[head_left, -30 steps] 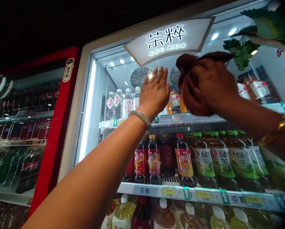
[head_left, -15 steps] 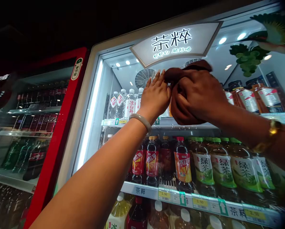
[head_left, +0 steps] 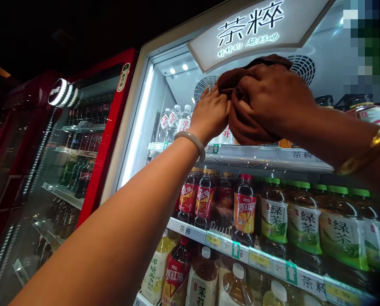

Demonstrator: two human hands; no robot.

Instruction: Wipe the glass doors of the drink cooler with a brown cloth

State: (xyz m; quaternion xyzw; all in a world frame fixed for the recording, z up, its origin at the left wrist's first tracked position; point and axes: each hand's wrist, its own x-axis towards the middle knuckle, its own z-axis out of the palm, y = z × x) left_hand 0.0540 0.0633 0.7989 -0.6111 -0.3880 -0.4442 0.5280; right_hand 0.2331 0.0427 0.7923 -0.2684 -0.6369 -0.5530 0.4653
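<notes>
My left hand [head_left: 211,111] is raised in front of the lit drinks fridge, fingers stretched out and pointing up. It seems to rest flat on the fridge's glass front, though contact is hard to make out. A pale bangle [head_left: 194,142] circles the left wrist. Beside it, my right hand [head_left: 274,91] grips a bunched brown cloth [head_left: 251,123], its fingers curled into the folds. Part of the cloth reaches the left hand's fingertips. Behind the hands stand clear water bottles [head_left: 185,117] on the upper shelf, partly hidden. A gold-coloured bracelet [head_left: 364,148] is on the right wrist.
A lit sign [head_left: 260,29] hangs above the hands. Below are red-labelled tea bottles [head_left: 245,208], green-labelled tea bottles [head_left: 274,216] and a shelf edge [head_left: 221,240] with price tags. To the left stands another fridge with a red frame [head_left: 113,123].
The view has shifted left and down, so more of the red-framed fridge and lower bottles shows. Both hands stay close together with the cloth, slightly further left against the fridge.
</notes>
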